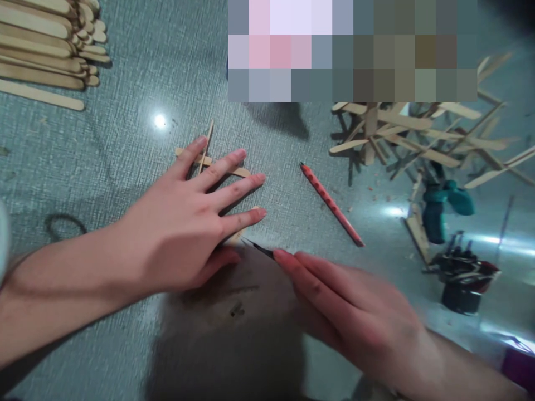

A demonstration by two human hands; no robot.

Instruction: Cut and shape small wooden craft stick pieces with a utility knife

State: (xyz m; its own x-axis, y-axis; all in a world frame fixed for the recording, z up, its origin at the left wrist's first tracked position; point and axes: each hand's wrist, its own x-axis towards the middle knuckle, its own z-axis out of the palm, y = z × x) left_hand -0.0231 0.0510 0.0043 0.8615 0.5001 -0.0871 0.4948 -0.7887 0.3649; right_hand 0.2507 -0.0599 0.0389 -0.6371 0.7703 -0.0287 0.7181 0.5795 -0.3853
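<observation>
My left hand (188, 217) lies flat with its fingers spread over several wooden sticks on the table. One stick (239, 171) runs under the index and middle fingers, and a thin stick (208, 142) crosses it. Under the little finger and palm, a further stick (236, 235) shows only in part. My right hand (346, 306) is closed round a dark, thin-tipped tool (262, 250), whose fine point is just beside that stick's edge. Most of the tool is hidden in the fingers. Right of the left fingertips lies a red pencil (332, 205).
Wooden sticks (37, 47) are piled at the upper left of the grey table (125, 72). A lattice of joined sticks (401, 120) stands at the upper right, near a teal object (434, 211) and a dark container (462, 295). A small scrap (237, 310) lies below the hands.
</observation>
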